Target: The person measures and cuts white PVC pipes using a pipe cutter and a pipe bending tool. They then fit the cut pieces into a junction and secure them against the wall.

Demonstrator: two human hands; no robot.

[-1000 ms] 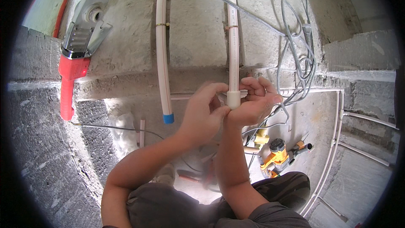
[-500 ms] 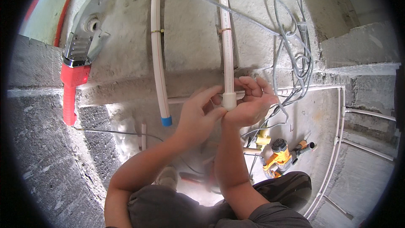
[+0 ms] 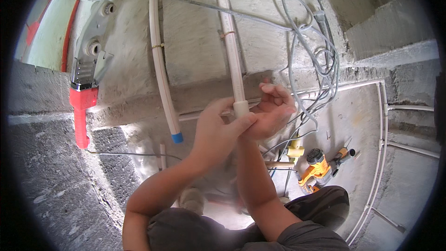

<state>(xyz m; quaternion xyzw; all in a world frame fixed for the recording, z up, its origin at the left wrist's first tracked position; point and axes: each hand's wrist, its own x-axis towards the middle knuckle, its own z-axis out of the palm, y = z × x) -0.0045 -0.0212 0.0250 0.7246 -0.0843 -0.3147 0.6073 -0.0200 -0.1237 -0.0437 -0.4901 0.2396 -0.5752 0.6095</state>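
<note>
White pipe point(image 3: 231, 46) on the concrete wall point(image 3: 195, 42): both hands stay at its lower end, left hand point(image 3: 218, 132) pinching the end fitting point(image 3: 241, 108), right hand point(image 3: 272, 111) curled loosely behind it, grip unclear; little changed, fitting work continuing.

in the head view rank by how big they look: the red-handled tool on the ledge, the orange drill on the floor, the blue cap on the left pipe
1. red-handled tool
2. orange drill, farther from the camera, so true size is unsure
3. blue cap
</note>
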